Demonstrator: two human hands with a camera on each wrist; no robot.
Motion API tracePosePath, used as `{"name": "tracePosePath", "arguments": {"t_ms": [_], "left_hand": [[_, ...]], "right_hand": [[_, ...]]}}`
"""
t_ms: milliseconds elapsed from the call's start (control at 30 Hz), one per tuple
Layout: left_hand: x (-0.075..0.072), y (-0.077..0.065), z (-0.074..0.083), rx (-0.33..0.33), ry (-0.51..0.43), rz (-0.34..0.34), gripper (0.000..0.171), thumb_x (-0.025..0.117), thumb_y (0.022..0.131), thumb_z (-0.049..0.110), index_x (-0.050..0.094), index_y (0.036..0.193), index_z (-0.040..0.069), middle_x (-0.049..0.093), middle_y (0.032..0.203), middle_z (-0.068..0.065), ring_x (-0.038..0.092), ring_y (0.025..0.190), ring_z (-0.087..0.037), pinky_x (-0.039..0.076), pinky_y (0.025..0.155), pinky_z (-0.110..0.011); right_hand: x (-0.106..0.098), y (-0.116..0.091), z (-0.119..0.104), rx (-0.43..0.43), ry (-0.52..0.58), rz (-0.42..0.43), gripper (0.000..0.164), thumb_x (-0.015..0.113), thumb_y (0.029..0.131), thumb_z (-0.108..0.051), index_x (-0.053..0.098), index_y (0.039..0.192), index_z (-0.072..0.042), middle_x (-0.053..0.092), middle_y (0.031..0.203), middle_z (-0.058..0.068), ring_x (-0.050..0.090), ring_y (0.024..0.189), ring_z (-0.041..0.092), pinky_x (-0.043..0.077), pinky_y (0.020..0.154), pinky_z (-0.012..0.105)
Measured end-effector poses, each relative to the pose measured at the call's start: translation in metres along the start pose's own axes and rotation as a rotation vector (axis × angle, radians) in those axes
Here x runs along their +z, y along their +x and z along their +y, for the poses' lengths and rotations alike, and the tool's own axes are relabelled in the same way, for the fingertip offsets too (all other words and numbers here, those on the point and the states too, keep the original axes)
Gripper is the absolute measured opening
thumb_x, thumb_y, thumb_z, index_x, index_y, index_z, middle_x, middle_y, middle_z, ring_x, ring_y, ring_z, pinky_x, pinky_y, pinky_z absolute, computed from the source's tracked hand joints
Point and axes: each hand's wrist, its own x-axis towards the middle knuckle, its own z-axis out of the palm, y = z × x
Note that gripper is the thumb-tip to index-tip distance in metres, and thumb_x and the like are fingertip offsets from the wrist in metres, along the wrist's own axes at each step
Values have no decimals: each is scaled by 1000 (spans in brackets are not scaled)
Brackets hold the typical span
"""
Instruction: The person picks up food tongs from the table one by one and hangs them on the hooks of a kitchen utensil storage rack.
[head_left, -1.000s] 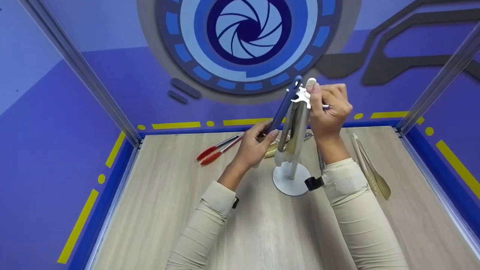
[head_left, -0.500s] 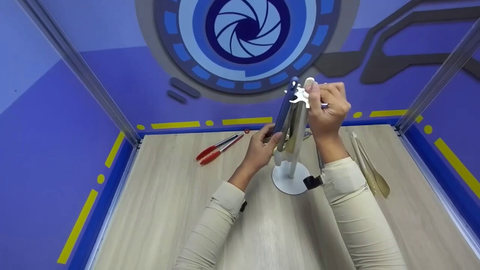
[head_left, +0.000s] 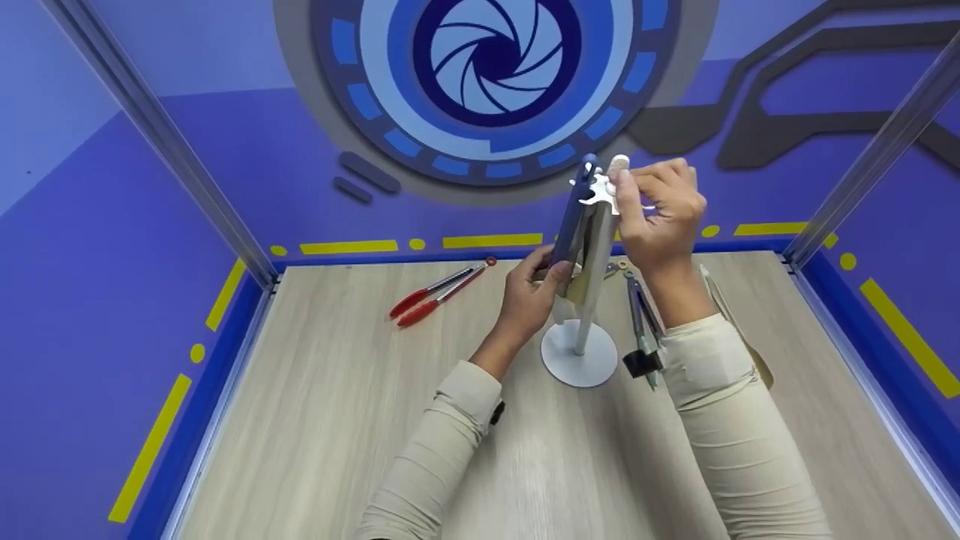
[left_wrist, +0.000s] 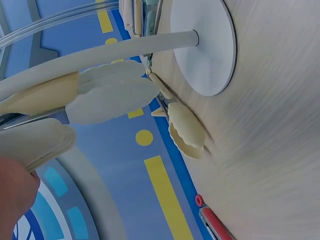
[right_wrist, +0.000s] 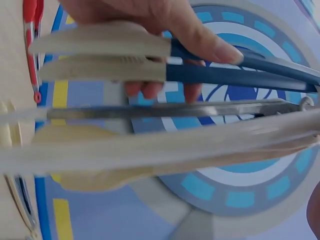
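In the head view, my left hand grips blue-handled tongs with beige heads, their top end up by the white hooks of a utensil stand. Whether the tongs' loop sits over a hook I cannot tell. My right hand pinches the stand's crown between thumb and fingers. The stand's round white base rests on the table. From the crown hang metal tongs with pale scalloped heads and a beige utensil. In the right wrist view, my left thumb lies along the blue handle.
Red-tipped tongs lie on the table at the back left. Grey-green tongs lie by the right wrist, and beige tongs are partly behind the right sleeve. Cream scalloped tongs lie behind the stand.
My left hand has moved right with the blue-handled tongs, closer to the post. My right forearm has shifted slightly right, uncovering the grey-green tongs, and its fingers look a little looser.
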Motion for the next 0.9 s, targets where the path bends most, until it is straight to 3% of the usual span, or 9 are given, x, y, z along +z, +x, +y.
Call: {"name": "tracePosePath", "arguments": {"t_ms": [167,300,633,900], "left_hand": [[-3,-6,-3,17,8,-22,43,60,110,31,59,149,12,70,137,-14,71,121,-24,63,95,-31],[-3,-10,-3,8,6,-31,46,58,111,32,56,152,12,69,140,-14,71,123,-22,63,95,-30],[-12,-14,5,-39,58,9,40,62,109,32,62,144,12,71,138,-12,71,126,-25,61,104,-39],[-19,-18,3,-16,50,-4,43,63,108,29,59,148,14,68,140,-12,69,126,-23,60,105,-37]], "right_hand": [[-10,8,-1,-11,-11,-144,22,72,92,-18,85,83,-3,78,81,17,55,85,11,30,91,24],[-14,14,-3,4,-15,-206,20,75,92,-17,85,81,-4,78,81,16,53,87,6,30,92,24],[-19,19,-5,23,-1,-275,18,72,90,-17,87,88,-7,80,83,15,50,88,-3,28,89,25],[-23,20,-2,10,6,-297,18,70,90,-14,87,91,-7,81,85,15,50,88,-2,30,89,24]]}}
